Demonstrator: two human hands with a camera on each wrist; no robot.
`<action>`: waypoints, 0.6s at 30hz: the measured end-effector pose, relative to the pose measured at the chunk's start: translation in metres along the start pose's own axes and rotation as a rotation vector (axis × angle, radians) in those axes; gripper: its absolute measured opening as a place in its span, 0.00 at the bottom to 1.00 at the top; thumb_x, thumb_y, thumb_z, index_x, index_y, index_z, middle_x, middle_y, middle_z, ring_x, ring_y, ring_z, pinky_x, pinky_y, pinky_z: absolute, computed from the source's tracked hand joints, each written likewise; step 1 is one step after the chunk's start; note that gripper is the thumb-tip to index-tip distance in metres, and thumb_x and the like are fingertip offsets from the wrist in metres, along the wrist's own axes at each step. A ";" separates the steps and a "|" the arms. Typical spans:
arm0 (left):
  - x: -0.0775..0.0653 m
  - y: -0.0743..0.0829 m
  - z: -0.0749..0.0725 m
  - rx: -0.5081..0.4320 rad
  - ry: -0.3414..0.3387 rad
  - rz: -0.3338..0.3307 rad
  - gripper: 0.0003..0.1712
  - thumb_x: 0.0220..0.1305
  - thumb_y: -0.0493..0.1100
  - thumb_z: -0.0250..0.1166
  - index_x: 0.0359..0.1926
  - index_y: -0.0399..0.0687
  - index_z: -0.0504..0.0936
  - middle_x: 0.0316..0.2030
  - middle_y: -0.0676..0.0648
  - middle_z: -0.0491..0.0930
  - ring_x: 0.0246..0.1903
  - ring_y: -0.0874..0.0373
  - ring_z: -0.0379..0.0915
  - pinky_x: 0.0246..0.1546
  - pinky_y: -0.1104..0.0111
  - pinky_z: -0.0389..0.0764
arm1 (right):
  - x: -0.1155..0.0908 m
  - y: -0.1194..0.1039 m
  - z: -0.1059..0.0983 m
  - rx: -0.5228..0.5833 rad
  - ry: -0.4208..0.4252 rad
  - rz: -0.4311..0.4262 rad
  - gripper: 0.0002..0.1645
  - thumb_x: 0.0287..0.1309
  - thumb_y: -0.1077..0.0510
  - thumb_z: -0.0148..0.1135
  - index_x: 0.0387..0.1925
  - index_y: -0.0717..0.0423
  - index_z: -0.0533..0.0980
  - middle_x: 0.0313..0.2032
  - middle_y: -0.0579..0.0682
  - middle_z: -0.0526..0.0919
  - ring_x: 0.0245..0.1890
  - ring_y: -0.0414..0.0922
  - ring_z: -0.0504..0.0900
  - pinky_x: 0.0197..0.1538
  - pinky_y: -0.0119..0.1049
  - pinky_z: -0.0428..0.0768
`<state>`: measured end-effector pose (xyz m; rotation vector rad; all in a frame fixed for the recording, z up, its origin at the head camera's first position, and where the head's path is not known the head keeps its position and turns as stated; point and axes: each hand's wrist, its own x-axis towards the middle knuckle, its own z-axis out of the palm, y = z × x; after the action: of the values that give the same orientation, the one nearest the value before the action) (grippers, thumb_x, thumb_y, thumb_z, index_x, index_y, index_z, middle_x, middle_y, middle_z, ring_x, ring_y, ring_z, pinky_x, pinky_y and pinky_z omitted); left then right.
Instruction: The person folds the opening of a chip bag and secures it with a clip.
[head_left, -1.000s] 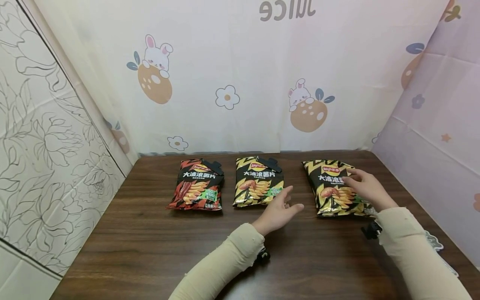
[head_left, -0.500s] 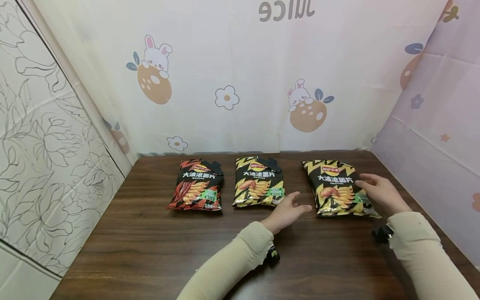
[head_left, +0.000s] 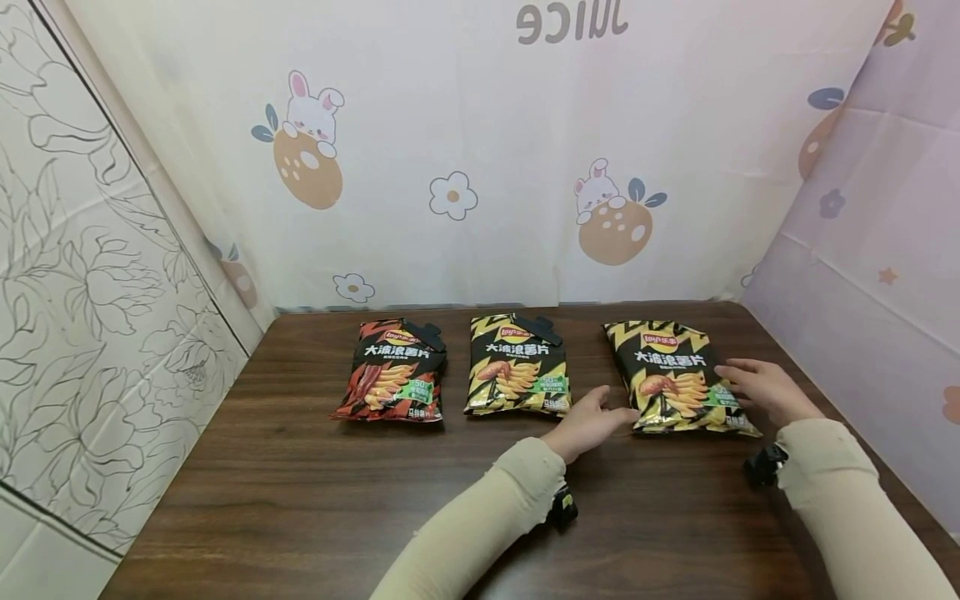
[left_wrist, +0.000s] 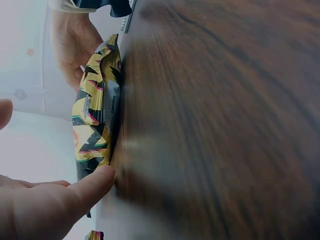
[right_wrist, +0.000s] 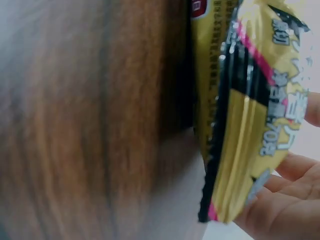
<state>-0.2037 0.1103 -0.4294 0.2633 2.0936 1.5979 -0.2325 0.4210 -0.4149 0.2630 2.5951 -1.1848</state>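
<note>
Three crisp bags lie in a row on the dark wooden table (head_left: pixel 300 492). The right one is a yellow-and-black bag (head_left: pixel 675 375). My left hand (head_left: pixel 596 417) reaches its near left corner, fingers straight, and in the left wrist view one fingertip (left_wrist: pixel 97 181) touches the bag's (left_wrist: pixel 95 125) edge. My right hand (head_left: pixel 759 386) lies at the bag's right edge with relaxed fingers. In the right wrist view those fingers (right_wrist: pixel 280 210) sit against the bag's (right_wrist: pixel 245 110) seam. Neither hand grips it.
A red-and-black bag (head_left: pixel 393 371) and a second yellow-and-black bag (head_left: pixel 516 365) lie to the left, each with a black clip (head_left: pixel 423 335) at its top. Patterned cloth walls close the table in at the back, left and right.
My left hand has moved right from the middle bag to the right bag's corner. My right hand has slid off the top of that bag to its right edge.
</note>
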 end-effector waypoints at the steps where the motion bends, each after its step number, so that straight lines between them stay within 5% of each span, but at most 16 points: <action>1: 0.001 0.000 0.000 -0.007 -0.004 0.000 0.43 0.65 0.57 0.63 0.75 0.51 0.57 0.73 0.51 0.61 0.71 0.51 0.60 0.66 0.55 0.67 | 0.001 0.000 0.000 0.004 -0.005 -0.001 0.51 0.74 0.36 0.35 0.73 0.76 0.38 0.69 0.81 0.46 0.67 0.75 0.55 0.61 0.63 0.69; 18: 0.012 -0.002 0.006 -0.009 -0.045 0.000 0.42 0.66 0.56 0.62 0.75 0.51 0.58 0.72 0.52 0.63 0.71 0.55 0.59 0.67 0.57 0.66 | 0.016 0.001 -0.002 0.002 -0.035 0.139 0.54 0.70 0.31 0.36 0.74 0.70 0.37 0.71 0.78 0.40 0.69 0.74 0.49 0.64 0.66 0.63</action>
<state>-0.2107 0.1198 -0.4355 0.2935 2.0521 1.5856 -0.2477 0.4240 -0.4192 0.4129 2.5009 -1.1330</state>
